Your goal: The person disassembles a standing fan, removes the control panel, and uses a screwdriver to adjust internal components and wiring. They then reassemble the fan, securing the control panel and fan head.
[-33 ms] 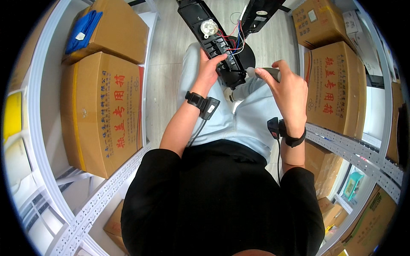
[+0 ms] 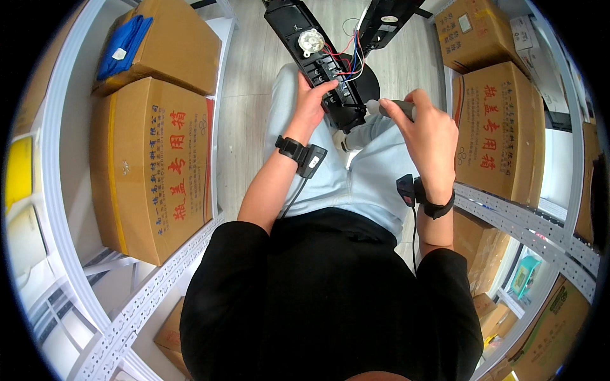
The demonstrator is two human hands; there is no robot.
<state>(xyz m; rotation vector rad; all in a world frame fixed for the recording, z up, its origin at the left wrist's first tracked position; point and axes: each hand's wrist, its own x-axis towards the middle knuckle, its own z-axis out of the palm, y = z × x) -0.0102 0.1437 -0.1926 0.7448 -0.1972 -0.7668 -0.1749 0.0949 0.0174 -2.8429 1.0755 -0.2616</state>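
Pale wood-look floor runs between two white slotted-metal shelf racks as you sit with your knees forward. On your left rack, two brown cartons: a large one with red printing on its side, and behind it another with a blue cloth on top. On your right rack, a tall brown carton with red printing, and a smaller carton bearing a white label beyond it.

Over your lap lies a long black appliance housing, open side up, showing a white round part and red and blue wires. Its long axis runs from your knees away and slightly left.

Your left hand clasps the housing's near end. Your right hand is closed around a grey-handled tool, tip pointing left at the housing.
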